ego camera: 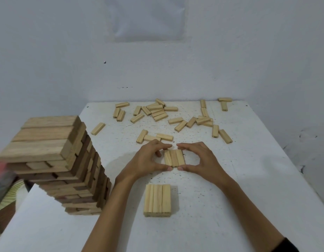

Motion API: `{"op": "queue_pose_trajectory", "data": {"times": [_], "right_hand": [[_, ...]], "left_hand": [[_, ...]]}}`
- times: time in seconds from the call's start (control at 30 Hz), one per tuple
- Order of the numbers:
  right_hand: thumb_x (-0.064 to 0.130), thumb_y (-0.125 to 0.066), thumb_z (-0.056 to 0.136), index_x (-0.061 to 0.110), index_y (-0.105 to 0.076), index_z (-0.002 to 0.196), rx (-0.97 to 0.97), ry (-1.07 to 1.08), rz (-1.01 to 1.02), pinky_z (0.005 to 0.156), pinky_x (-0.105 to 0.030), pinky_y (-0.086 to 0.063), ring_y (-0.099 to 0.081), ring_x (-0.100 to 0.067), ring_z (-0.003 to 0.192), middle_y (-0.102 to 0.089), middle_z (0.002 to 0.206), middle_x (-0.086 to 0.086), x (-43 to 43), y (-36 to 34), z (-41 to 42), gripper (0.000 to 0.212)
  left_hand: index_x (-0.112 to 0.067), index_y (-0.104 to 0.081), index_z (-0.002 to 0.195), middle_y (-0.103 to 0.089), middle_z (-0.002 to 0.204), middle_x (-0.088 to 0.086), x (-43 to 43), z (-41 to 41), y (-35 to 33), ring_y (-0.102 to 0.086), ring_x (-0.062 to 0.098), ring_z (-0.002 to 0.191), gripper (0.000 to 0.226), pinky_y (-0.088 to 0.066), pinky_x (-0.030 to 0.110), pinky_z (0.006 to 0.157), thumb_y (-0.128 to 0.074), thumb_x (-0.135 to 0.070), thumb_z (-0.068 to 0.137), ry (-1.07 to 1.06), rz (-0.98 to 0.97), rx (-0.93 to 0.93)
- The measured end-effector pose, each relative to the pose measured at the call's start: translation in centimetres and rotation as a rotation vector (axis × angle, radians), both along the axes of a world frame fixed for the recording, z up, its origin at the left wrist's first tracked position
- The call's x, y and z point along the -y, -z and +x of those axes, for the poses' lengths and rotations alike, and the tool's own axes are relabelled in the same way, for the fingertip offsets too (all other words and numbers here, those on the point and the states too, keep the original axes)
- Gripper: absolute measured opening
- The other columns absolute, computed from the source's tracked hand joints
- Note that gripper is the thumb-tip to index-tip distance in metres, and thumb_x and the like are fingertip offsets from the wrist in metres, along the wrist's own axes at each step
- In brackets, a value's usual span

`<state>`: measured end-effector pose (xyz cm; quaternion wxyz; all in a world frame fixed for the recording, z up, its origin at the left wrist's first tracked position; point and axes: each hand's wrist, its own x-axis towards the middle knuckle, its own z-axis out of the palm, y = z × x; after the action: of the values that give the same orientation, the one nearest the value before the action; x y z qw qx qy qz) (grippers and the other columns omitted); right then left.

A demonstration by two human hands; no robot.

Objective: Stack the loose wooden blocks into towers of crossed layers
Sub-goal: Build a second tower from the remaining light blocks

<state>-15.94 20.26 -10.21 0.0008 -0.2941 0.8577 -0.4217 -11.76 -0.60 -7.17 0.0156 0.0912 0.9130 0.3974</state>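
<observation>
Three pale wooden blocks lie side by side as a flat row in the middle of the white table. My left hand and my right hand frame this row, thumbs at its near end and fingers at its far end, pinching it together. Closer to me sits a second row of three blocks, untouched. A tall tower of crossed layers stands at the left. Several loose blocks are scattered across the far half of the table.
The table meets a grey wall at the back and right. Loose blocks lie just beyond my fingers. A blurred red and grey object shows at the left edge, beside the tower. The table's left edge runs close to the tower's base.
</observation>
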Motion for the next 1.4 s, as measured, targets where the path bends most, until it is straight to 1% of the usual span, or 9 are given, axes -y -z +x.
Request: {"op": "queue_pose_trajectory", "data": {"times": [0.27,0.47,0.63,0.77,0.87,1.03,1.13,1.23,1.4], "right_hand": [[0.046,-0.081,0.061,0.038,-0.054,0.122,-0.022,0.008,0.03,0.091,-0.026,-0.037,-0.043,-0.001,0.106,-0.051,0.111,0.029,0.3,0.0,0.1,0.067],[0.037,-0.084,0.062,0.046,-0.044,0.124,0.102,-0.049,0.002,0.092,-0.01,-0.031,-0.04,0.003,0.113,-0.047,0.12,0.031,-0.5,-0.5,-0.1,0.074],[0.033,-0.082,0.068,0.043,-0.047,0.124,0.066,-0.036,-0.003,0.092,-0.024,-0.037,-0.045,-0.006,0.11,-0.056,0.115,0.025,-0.3,-0.2,0.0,0.067],[0.053,-0.075,0.061,0.044,-0.049,0.123,0.012,-0.009,0.022,0.09,-0.026,-0.037,-0.043,0.0,0.106,-0.051,0.111,0.033,0.2,-0.2,0.4,0.068],[0.062,-0.075,0.055,0.048,-0.043,0.127,0.051,-0.05,0.051,0.095,-0.025,-0.034,-0.041,0.001,0.112,-0.049,0.117,0.031,0.0,-0.6,0.4,0.08],[0.036,-0.083,0.059,0.038,-0.046,0.13,0.237,-0.058,-0.129,0.1,-0.021,-0.036,-0.048,0.0,0.114,-0.058,0.12,0.018,-1.0,-1.3,0.0,0.08],[0.035,-0.079,0.061,0.032,-0.051,0.127,0.272,-0.025,-0.237,0.102,-0.024,-0.039,-0.055,-0.003,0.11,-0.063,0.115,0.012,-1.3,-1.5,-0.2,0.072],[0.033,-0.08,0.063,0.029,-0.053,0.126,0.265,-0.027,-0.23,0.103,-0.025,-0.04,-0.056,-0.005,0.11,-0.065,0.113,0.011,-1.3,-1.4,-0.1,0.069],[0.032,-0.082,0.062,0.035,-0.052,0.128,0.251,-0.065,-0.146,0.101,-0.023,-0.039,-0.052,-0.002,0.113,-0.062,0.116,0.016,-1.7,-1.1,-0.3,0.073]], "left_hand": [[-0.025,-0.056,0.126,-0.059,0.106,-0.007,0.0,-0.2,0.3,-0.054,0.006,0.088,0.071,-0.04,0.008,0.065,-0.086,-0.028,0.061,0.024,0.025,-0.025],[-0.029,-0.051,0.13,-0.054,0.112,-0.014,-0.3,-0.1,0.1,-0.05,-0.002,0.091,0.078,-0.039,0.008,0.066,-0.086,-0.033,0.06,0.039,0.014,-0.025],[-0.032,-0.049,0.131,-0.054,0.109,-0.018,-0.3,-0.1,0.3,-0.048,-0.004,0.092,0.076,-0.038,0.009,0.066,-0.085,-0.029,0.064,0.023,0.007,-0.023],[-0.031,-0.047,0.132,-0.056,0.112,-0.015,-0.3,-0.1,0.1,-0.049,-0.004,0.093,0.078,-0.038,0.007,0.066,-0.084,-0.029,0.064,0.029,0.014,-0.015],[-0.037,-0.044,0.133,-0.052,0.115,-0.016,-0.5,0.1,-0.2,-0.051,-0.002,0.091,0.085,-0.038,0.01,0.067,-0.083,-0.046,0.058,-0.009,0.037,-0.016],[-0.039,-0.034,0.135,-0.044,0.108,-0.015,-1.9,0.6,-0.6,-0.046,0.004,0.097,0.103,-0.036,0.021,0.073,-0.056,-0.088,0.047,-0.202,-0.151,0.025],[-0.029,-0.031,0.14,-0.047,0.12,-0.005,-2.9,0.4,0.0,-0.044,0.014,0.112,0.108,-0.042,0.033,0.087,-0.029,-0.091,0.052,-0.238,-0.259,0.014],[-0.028,-0.029,0.141,-0.048,0.123,-0.003,-2.8,0.3,0.0,-0.044,0.016,0.115,0.109,-0.042,0.036,0.092,-0.032,-0.09,0.053,-0.217,-0.245,0.015],[-0.033,-0.038,0.136,-0.05,0.093,-0.016,-1.8,0.3,-0.7,-0.046,0.003,0.087,0.099,-0.035,0.021,0.066,-0.043,-0.087,0.054,-0.157,-0.145,0.019]]}}
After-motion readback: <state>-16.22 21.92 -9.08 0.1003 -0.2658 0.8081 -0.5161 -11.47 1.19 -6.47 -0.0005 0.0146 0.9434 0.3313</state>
